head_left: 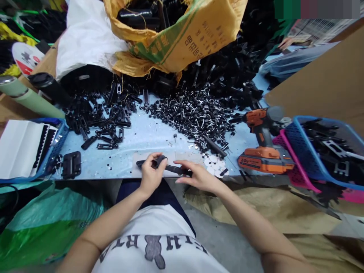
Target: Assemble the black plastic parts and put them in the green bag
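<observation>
A yellow sack [196, 41] with a green stripe stands at the worktop's far edge, its open top showing black parts. Left of it, a white sack [88, 34] has black pieces at its mouth. By the near left corner, a blue basket [63, 138] holds white card [19, 148] and black toothed strips [47, 142]. Toward the right end, another blue basket [303, 142] contains black and silvery parts, next to a pink basket [297, 176].

The worktop [148, 131] has a pale blue surface. A heap of black-headed pins [199, 113] spreads across its middle, with black brackets [116, 113] to the left. An orange cordless drill [264, 159] stands near the right end; white discs [212, 165] lie by the near edge. Beyond a brown panel [318, 79], a co-worker's hand [286, 43] shows.

Over the middle of the near edge, the left hand [150, 172] pinches a long black part [174, 169] between thumb and fingers. The right hand [200, 175] has thumb and index finger apart around its other end; whether it grips, I cannot tell.
</observation>
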Demonstrator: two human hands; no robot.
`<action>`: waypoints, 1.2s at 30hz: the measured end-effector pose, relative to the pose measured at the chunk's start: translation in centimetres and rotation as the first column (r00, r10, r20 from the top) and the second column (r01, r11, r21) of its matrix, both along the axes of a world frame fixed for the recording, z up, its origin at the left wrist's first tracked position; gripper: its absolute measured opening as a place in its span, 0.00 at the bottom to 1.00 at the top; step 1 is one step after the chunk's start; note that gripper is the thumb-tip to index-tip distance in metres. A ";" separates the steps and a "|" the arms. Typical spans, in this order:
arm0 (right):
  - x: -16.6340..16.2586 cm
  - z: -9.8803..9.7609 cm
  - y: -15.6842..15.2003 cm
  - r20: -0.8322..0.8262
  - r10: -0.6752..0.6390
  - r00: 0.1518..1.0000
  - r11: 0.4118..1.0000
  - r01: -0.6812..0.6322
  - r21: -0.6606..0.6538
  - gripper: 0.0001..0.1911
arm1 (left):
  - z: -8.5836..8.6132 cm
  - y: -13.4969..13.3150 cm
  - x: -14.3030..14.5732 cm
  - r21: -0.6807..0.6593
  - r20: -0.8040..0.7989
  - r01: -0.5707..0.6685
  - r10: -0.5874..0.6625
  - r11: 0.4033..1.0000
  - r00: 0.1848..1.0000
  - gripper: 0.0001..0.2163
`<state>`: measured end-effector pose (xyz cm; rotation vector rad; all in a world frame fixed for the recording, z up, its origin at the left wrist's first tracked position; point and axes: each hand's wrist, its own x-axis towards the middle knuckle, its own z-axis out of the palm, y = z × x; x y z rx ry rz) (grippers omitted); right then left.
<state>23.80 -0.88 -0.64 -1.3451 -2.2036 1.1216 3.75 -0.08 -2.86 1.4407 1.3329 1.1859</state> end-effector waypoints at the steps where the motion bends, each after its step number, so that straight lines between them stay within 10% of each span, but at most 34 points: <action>1: -0.1 0.0 -0.2 0.081 0.038 0.996 0.997 -0.043 0.057 0.26 | -0.1 -0.2 0.1 0.041 -0.049 0.034 -0.032 0.999 0.998 0.17; 6: 1.2 -1.9 1.3 0.465 0.218 0.858 0.925 -0.333 0.181 0.18 | -1.7 1.9 -1.5 0.091 -0.554 0.406 -0.292 0.909 0.779 0.27; 12: 0.5 -4.3 1.6 0.646 0.064 0.760 0.915 -0.303 0.266 0.20 | -3.2 3.6 -1.7 -0.027 -0.799 0.543 -0.344 0.839 0.493 0.33; 36: -2.0 -0.6 -0.1 0.671 -0.137 0.729 0.825 -0.290 0.485 0.17 | -3.8 3.5 -3.3 0.119 -0.729 0.539 -0.296 0.834 0.618 0.26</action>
